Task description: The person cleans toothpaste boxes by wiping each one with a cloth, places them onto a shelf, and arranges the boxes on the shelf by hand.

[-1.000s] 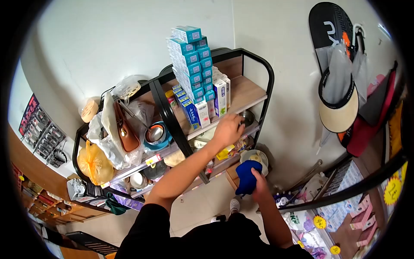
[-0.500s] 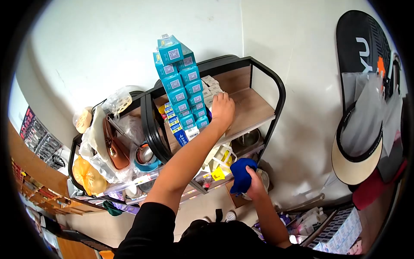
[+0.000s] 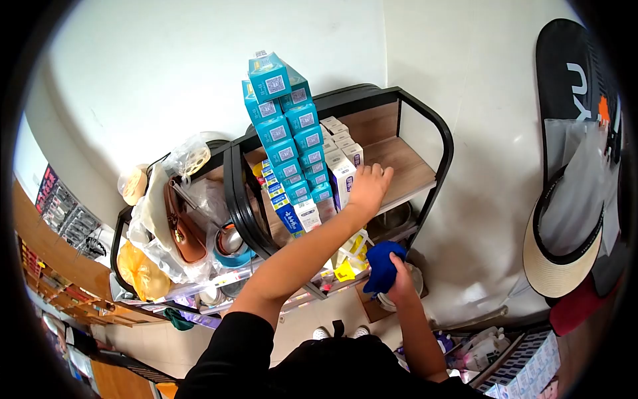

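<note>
My right hand (image 3: 403,284) grips a bunched blue cloth (image 3: 383,266) in front of the shelf rack. My left hand (image 3: 369,189) reaches over the upper shelf, fingers slightly bent and apart, with nothing visible in them. It is beside a white box with purple print (image 3: 341,176), at the front of a row of small white boxes (image 3: 340,136). Whether it touches that box I cannot tell. Left of these rises a tall stack of teal boxes (image 3: 286,153). Blue-and-yellow boxes (image 3: 282,205) line the stack's left side.
Bare wooden shelf board (image 3: 399,163) lies right of the boxes, inside a black metal frame (image 3: 444,143). A second rack at left bears a brown handbag (image 3: 187,233) and a yellow plastic bag (image 3: 143,271). A sun visor (image 3: 565,263) hangs at right.
My left hand has moved right and slightly down, off the white boxes, uncovering the purple-printed one. The blue cloth stays in my right hand. The view has shifted slightly.
</note>
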